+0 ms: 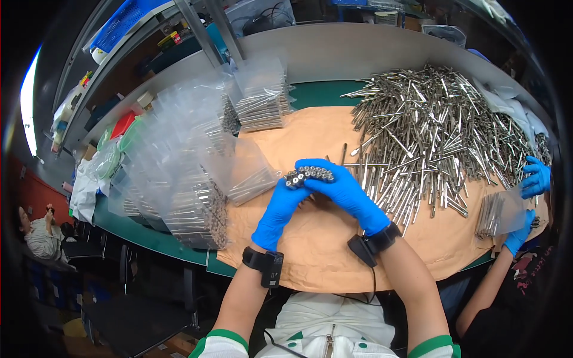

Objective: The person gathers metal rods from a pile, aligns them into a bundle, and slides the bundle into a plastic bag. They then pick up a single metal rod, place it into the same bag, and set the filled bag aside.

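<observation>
A bundle of short metal rods [310, 174] is gripped between my two blue-gloved hands, over the brown paper. The round rod ends face up in two clusters that touch side by side. My left hand [279, 203] closes round the left cluster, and my right hand [347, 190] wraps the right one; most of the rods' length is hidden by the gloves. Left of my hands lies a clear plastic bag [253, 179] with rods in it. A large loose heap of metal rods [430, 131] spreads to the right, its nearest pieces close to my right hand.
Many filled plastic bags [194, 173] crowd the left, with another stack [259, 98] behind. Brown paper [322, 256] covers the green table [319, 92]. At right, a co-worker's gloved hands [535, 177] are beside a bag of rods [490, 215]. A metal panel [358, 51] borders the back.
</observation>
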Available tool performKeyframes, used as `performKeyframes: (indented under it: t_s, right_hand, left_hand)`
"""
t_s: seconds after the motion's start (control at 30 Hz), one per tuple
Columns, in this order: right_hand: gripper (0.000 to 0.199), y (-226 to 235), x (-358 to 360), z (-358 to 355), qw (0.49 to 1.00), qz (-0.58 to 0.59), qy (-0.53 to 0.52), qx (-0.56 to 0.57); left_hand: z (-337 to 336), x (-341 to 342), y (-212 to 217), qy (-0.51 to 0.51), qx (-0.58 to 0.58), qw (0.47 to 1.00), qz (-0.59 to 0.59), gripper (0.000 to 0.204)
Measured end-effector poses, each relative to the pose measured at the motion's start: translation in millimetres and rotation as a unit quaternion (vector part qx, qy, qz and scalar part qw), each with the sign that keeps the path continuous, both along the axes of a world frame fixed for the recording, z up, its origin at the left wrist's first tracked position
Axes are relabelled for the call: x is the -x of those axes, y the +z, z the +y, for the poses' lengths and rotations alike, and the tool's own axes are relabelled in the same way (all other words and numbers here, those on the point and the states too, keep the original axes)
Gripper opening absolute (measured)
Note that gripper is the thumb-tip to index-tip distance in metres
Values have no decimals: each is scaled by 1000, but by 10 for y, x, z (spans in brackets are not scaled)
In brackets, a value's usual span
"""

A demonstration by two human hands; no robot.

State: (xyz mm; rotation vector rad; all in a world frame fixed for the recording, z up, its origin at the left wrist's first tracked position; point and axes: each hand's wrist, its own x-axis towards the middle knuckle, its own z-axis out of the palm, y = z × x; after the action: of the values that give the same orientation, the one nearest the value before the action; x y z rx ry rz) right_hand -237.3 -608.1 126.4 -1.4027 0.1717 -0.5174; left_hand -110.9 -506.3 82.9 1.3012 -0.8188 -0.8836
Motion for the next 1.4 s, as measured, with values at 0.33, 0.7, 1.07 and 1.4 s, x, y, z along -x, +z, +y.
performKeyframes:
  t_s: [0.33,0.7,1.07,1.4]
  right_hand:
    - [42,-194,-61,-43,996,18,-72,55]
    - [39,-120,-54,-2,996,50,-72,-12]
    - [77,-29,11,-76,976,207,-32,57]
    - [70,-206,-46,-105,964,156,-113,181]
  left_hand:
    - [-31,235,64,-41,19,997,59,29]
    - [-41,356,109,-27,63,983,169,30]
    - [1,289,91,-128,20,912,389,27]
    - [11,308,120,-163,-14,859,485,27]
